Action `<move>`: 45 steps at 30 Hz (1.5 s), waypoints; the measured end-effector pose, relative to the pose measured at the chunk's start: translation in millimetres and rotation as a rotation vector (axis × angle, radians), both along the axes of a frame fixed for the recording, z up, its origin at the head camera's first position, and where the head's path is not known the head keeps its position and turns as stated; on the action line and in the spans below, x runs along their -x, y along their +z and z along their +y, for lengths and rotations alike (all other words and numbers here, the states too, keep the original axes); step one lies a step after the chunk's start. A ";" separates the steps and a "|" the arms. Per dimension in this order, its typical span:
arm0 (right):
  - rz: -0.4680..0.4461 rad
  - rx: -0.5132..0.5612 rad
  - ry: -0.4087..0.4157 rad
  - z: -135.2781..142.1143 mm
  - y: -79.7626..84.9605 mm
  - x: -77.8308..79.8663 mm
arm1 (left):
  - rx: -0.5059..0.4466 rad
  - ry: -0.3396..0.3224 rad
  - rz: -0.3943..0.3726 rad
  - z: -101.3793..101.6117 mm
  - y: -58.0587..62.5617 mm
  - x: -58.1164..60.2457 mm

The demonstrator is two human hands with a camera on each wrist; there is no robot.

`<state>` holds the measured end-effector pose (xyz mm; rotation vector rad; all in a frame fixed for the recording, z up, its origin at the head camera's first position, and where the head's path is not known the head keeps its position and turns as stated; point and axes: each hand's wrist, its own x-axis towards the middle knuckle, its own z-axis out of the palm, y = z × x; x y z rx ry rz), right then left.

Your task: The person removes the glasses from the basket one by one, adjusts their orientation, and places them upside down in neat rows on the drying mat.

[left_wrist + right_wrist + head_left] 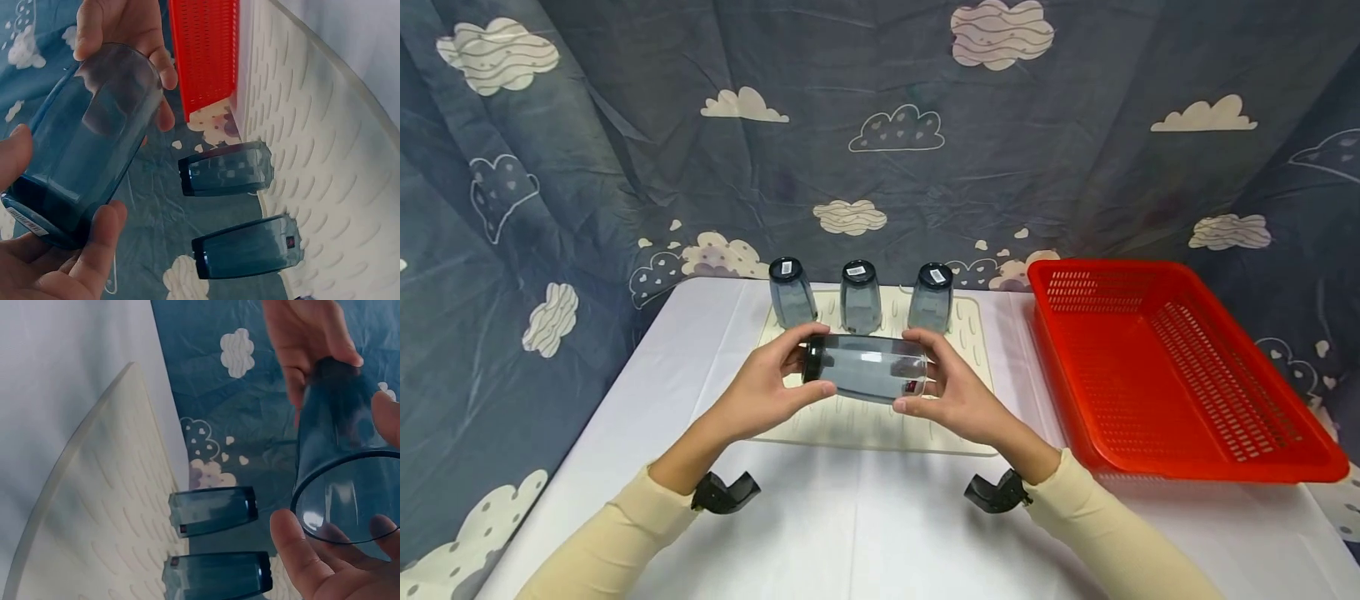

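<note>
A blue-grey drinking glass [871, 367] lies sideways in the air above the cream drying mat [880, 435], held between both hands. My left hand [772, 379] grips its thick dark base, where the left wrist view shows a white label [26, 223]. Around the rim end curl the fingers of my right hand [953, 390]; the open mouth faces that palm in the right wrist view. Behind the held glass, three similar glasses stand upside down on the mat's far part: a left one [792, 293], a middle one [860, 298] and a right one [931, 298].
A red plastic basket [1075, 417] with slotted walls stands to the right of the mat. White cloth [820, 517] covers the table, and a dark curtain [880, 192] with cloud prints hangs behind and at the sides.
</note>
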<state>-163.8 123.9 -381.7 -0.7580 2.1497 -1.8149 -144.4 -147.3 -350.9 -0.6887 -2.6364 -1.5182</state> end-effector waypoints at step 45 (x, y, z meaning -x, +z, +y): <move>0.210 -0.518 -0.123 74.1 -4.5 -9.0 | 0.784 0.060 0.160 -84.4 24.9 50.6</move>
